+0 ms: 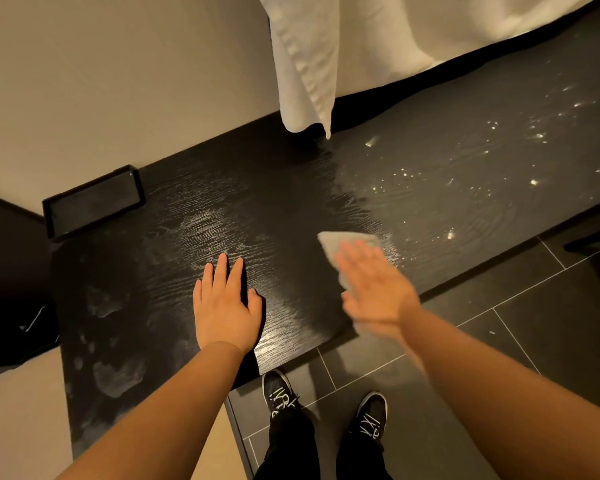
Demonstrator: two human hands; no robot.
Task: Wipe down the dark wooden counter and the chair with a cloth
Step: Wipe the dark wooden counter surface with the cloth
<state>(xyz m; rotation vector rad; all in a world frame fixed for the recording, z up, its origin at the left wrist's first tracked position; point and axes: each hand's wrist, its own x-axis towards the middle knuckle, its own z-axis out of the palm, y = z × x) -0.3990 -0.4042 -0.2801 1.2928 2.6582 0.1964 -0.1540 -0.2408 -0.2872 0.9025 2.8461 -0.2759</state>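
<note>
The dark wooden counter runs from lower left to upper right, with dusty smears on its left part and bright specks on its right part. My left hand rests flat on the counter, fingers straight. My right hand, blurred by motion, presses flat on a pale grey cloth near the counter's front edge. The cloth sticks out beyond my fingertips. No chair is in view.
A small black rectangular tray stands on the counter against the beige wall. White fabric hangs over the counter's far edge. Below the front edge lie dark floor tiles and my shoes.
</note>
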